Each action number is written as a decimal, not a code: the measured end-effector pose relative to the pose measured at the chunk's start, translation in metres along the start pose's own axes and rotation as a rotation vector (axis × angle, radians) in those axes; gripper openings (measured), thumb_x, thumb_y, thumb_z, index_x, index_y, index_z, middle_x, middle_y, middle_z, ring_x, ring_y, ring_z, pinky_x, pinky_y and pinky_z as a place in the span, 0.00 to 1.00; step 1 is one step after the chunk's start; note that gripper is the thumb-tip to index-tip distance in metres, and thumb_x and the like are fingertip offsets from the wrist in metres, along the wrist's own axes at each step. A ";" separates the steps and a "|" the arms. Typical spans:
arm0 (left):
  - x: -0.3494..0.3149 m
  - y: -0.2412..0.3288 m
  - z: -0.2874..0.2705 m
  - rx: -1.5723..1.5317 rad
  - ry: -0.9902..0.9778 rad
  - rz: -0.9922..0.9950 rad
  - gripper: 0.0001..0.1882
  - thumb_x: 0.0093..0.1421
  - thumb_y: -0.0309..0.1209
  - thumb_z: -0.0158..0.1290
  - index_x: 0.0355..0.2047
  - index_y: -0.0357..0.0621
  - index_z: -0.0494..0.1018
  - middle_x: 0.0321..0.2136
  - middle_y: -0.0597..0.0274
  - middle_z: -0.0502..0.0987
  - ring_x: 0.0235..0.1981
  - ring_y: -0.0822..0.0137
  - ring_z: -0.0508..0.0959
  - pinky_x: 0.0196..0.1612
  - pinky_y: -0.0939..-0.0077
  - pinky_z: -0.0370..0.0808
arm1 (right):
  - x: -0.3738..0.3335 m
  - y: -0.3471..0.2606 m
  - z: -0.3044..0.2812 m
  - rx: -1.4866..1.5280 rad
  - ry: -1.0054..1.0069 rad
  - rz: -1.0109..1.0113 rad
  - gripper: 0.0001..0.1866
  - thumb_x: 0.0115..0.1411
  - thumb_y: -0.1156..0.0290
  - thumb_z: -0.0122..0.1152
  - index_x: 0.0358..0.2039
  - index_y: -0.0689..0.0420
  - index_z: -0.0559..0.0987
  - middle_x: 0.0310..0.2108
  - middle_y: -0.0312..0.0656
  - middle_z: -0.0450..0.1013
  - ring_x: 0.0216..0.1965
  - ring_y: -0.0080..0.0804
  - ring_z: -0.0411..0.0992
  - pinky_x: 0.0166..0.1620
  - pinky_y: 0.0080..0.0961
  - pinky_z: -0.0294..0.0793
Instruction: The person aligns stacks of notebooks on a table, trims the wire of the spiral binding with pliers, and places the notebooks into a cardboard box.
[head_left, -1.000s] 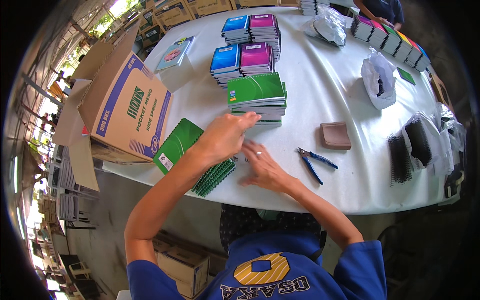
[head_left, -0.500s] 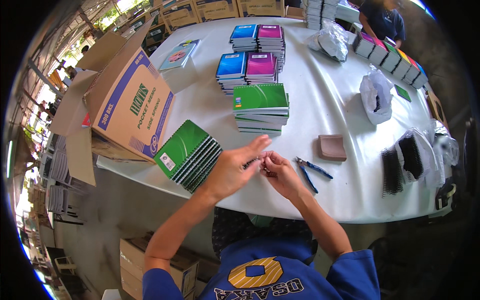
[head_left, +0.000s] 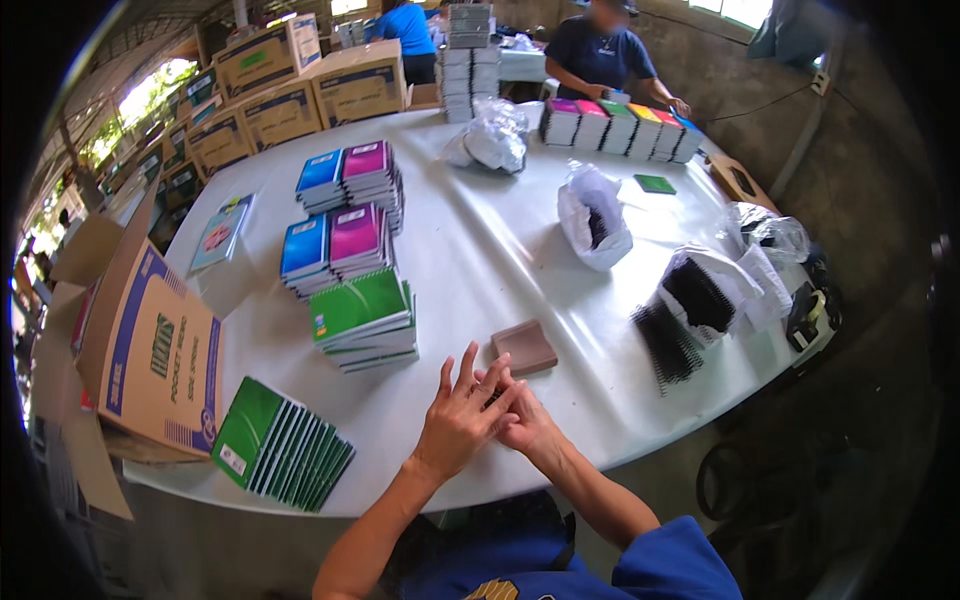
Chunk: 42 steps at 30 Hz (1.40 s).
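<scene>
Head view shows the bare left hand [head_left: 452,428], fingers partly spread, crossing against the bare right hand [head_left: 528,422], whose fingers curl beneath it around a small dark object [head_left: 492,398], though whether either hand pinches it cannot be told. That object sits between the palms, just short of the shallow brown curved block [head_left: 526,347], while the fanned row of green-covered spiral notebooks [head_left: 247,430] lies leftward, nearer the left hand, its spread running left to right. Overlapping fingers hide the object's shape, long axis and both thumbs' contact.
</scene>
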<state>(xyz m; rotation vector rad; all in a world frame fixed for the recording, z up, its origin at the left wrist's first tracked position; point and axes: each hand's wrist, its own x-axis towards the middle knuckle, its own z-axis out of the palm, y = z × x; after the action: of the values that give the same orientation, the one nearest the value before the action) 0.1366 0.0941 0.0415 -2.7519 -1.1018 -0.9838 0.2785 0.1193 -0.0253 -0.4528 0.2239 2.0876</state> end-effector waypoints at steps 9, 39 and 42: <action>-0.083 0.017 -0.081 0.160 0.185 -0.157 0.27 0.51 0.19 0.55 0.53 0.54 0.75 0.63 0.50 0.62 0.64 0.25 0.50 0.65 0.37 0.51 | 0.031 -0.203 0.177 -0.702 -0.215 -1.024 0.25 0.71 0.54 0.43 0.30 0.62 0.77 0.23 0.41 0.73 0.26 0.32 0.71 0.36 0.27 0.73; -0.255 -0.033 -0.083 0.374 0.397 -1.347 0.50 0.47 0.37 0.67 0.67 0.46 0.51 0.62 0.57 0.65 0.64 0.46 0.60 0.66 0.40 0.48 | -0.070 0.056 0.038 -2.973 -0.524 -0.577 0.28 0.56 0.76 0.57 0.58 0.65 0.65 0.53 0.56 0.61 0.53 0.53 0.63 0.51 0.44 0.69; -0.256 -0.038 -0.094 0.372 0.323 -1.291 0.51 0.49 0.38 0.65 0.68 0.47 0.48 0.63 0.50 0.62 0.66 0.43 0.56 0.65 0.38 0.48 | -0.066 0.044 0.014 -3.122 -0.657 -0.844 0.30 0.56 0.74 0.58 0.61 0.56 0.66 0.53 0.56 0.62 0.53 0.52 0.64 0.54 0.53 0.64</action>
<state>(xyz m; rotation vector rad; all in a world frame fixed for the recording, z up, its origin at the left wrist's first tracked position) -0.0802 -0.0577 -0.0346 -1.3025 -2.6287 -0.9877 0.2697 0.0494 0.0135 0.9205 3.0453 0.2111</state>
